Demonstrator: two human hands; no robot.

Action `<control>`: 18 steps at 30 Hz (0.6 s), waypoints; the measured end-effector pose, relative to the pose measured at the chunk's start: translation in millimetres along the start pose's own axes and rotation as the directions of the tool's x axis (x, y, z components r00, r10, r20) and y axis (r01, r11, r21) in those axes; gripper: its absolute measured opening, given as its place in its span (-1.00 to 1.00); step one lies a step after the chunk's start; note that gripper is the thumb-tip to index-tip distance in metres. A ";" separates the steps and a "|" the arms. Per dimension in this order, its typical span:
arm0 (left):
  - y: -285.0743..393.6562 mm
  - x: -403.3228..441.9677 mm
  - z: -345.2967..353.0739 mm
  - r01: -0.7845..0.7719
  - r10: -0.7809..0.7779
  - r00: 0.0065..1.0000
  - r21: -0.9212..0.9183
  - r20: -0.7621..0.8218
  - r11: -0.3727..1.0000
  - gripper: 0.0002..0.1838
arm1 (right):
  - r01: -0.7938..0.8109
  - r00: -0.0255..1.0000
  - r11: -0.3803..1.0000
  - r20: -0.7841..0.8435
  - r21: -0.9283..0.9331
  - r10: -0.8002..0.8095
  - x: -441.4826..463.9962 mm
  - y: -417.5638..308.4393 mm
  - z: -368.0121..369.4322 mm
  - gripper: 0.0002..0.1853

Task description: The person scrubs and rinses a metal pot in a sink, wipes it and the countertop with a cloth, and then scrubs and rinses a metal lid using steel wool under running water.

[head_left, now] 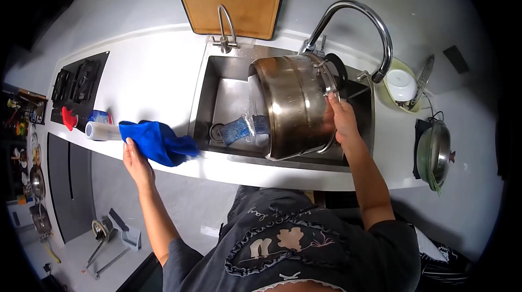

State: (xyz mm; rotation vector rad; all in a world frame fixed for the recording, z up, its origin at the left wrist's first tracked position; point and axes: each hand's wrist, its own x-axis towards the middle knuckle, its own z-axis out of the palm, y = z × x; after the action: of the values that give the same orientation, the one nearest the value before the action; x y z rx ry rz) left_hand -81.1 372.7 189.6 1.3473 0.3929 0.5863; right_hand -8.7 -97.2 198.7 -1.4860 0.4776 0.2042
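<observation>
A large steel pot lies tilted on its side over the sink. My right hand is closed on the pot near its rim and handle. Out to the left, my left hand grips a blue cloth by its edge, and the cloth hangs over the counter's front edge. In the sink basin, beside the pot, lie a blue sponge-like item and some clear plastic wrapping.
A tall curved faucet arches behind the pot; a small tap stands left of it. A roll and red nozzle sit left, near the stove. A green basket and lidded pan are right.
</observation>
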 end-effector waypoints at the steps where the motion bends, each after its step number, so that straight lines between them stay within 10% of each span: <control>1: 15.4 -7.4 16.9 -0.024 0.026 0.999 -0.054 0.024 0.998 -0.66 | 0.011 1.000 0.999 0.001 -0.039 -0.011 -2.4 -5.9 4.2 -0.69; 6: 75.3 -47.9 115.0 -0.030 0.226 0.863 -0.400 0.453 0.916 -0.60 | 0.186 0.982 0.961 0.067 -0.204 -0.175 -12.9 -18.9 19.0 -0.67; 11: 91.5 -79.6 207.7 -0.681 0.256 0.326 0.039 0.910 0.731 -0.47 | 0.401 0.915 0.886 0.155 -0.233 -0.373 -7.7 -5.1 11.1 -0.73; 13: 49.4 -99.1 230.3 -0.792 0.179 0.327 0.165 0.928 0.587 -0.40 | 0.617 0.784 0.752 0.093 -0.233 -0.614 -11.3 -7.9 20.8 -0.74; 18: 10.3 -108.5 268.3 -0.830 0.293 0.501 0.357 0.814 0.428 -0.42 | 0.586 0.810 0.688 0.295 -0.428 -0.506 -41.1 -30.1 19.2 -0.56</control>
State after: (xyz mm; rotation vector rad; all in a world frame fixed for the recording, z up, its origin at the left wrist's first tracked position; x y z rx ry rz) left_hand -12.8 96.6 243.7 2.4387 -0.6104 0.5077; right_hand -29.2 -74.5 243.7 -2.0449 -0.1936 -0.0464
